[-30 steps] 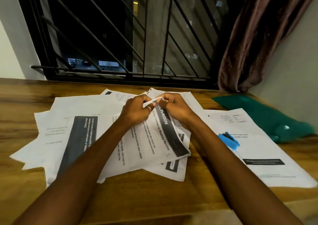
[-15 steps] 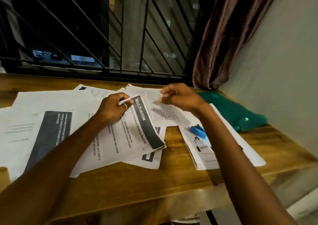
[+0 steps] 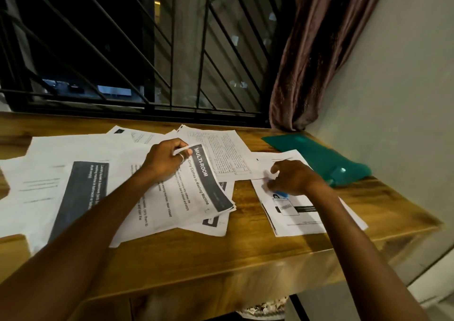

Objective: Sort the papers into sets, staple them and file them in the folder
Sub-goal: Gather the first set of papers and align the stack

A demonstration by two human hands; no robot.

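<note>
My left hand (image 3: 167, 159) pinches the top corner of the "MULTI-ROOM" sheet (image 3: 204, 188), which lies on a loose heap of printed papers (image 3: 61, 163). Beside it lies a sheet of dense text (image 3: 221, 153). My right hand (image 3: 292, 178) is down on a separate pile of papers (image 3: 307, 220) at the right. Its fingers curl over the blue stapler (image 3: 281, 194), of which only a small edge shows under the palm. The green folder (image 3: 319, 156) lies flat at the far right corner of the table.
The wooden table (image 3: 245, 254) ends close to my body and at the right, just past the right pile. A barred window (image 3: 122, 50) runs along the back. A brown curtain (image 3: 319, 50) and a pale wall (image 3: 405, 99) close off the right side.
My right hand let go of the sheet corner it shared with my left hand and moved right and down onto the stapler. My view turned to the right.
</note>
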